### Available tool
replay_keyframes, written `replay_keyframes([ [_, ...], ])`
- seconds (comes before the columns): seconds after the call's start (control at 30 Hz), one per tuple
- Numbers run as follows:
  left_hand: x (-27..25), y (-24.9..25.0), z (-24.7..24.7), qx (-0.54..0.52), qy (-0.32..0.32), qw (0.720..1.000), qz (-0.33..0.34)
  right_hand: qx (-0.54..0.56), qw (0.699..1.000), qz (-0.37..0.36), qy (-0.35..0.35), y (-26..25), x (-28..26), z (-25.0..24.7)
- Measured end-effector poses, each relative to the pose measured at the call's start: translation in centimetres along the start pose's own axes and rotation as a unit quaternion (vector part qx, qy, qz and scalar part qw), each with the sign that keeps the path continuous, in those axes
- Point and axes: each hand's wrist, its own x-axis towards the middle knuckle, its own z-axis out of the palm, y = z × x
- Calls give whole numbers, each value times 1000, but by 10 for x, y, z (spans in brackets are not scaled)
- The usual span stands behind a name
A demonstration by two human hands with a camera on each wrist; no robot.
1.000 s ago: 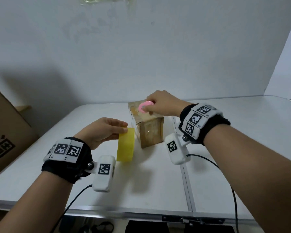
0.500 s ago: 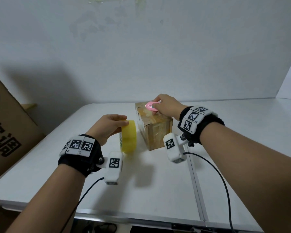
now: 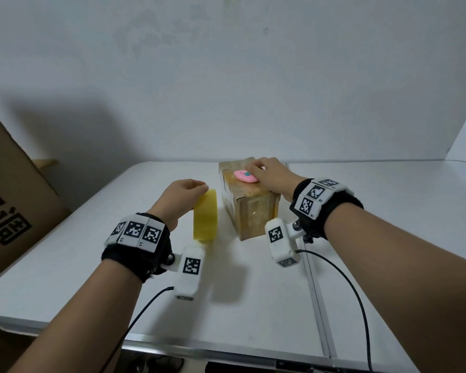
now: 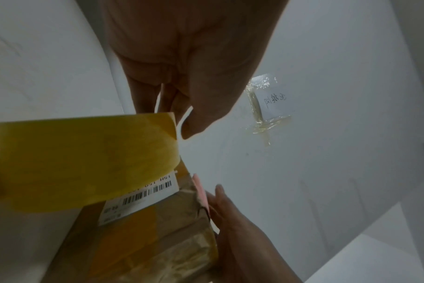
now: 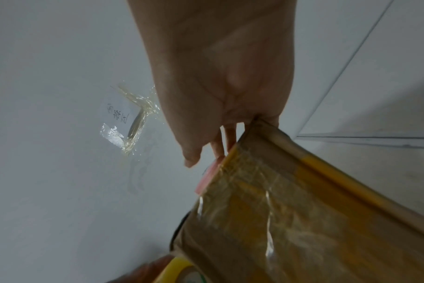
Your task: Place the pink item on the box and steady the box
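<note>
— Where's the tape, and how does it stand?

— The yellow tape roll (image 3: pixel 205 215) is upright on its edge on the white table (image 3: pixel 73 254), just left of the cardboard box (image 3: pixel 249 204). Its broad band faces me and its axis runs across, toward the box. My left hand (image 3: pixel 180 196) grips its top, fingers curled over the rim, thumb near the box-side edge.

— And the pink thing?

— The pink cutter (image 3: pixel 245 176) lies flat on the box top, its long axis running left to right. My right hand (image 3: pixel 272 175) rests beside it, fingertips touching its right end; whether they pinch it, I cannot tell.
</note>
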Motion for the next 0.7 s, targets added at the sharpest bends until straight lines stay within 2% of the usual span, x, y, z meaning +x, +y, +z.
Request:
replay_keyframes([
  [0.1, 0, 8, 11, 62, 2, 998, 0, 62, 998, 18, 11, 8, -5, -2],
  [0.2, 0, 17, 26, 149, -12, 989, 0, 126, 991, 40, -11, 22, -12, -2],
  [0.27, 1, 20, 35, 192, -22, 981, 6, 126, 991, 45, -25, 37, -15, -2],
  [0.37, -1, 23, 44, 261, -55, 964, 14, 92, 994, 13, -53, 52, -31, -4],
  [0.5, -1, 24, 48, 260, -28, 965, 16, 73, 990, -46, -109, 65, -45, -8],
  [0.7, 1, 25, 48, 272, -34, 962, 13, 66, 994, -39, -82, 78, -30, -1],
])
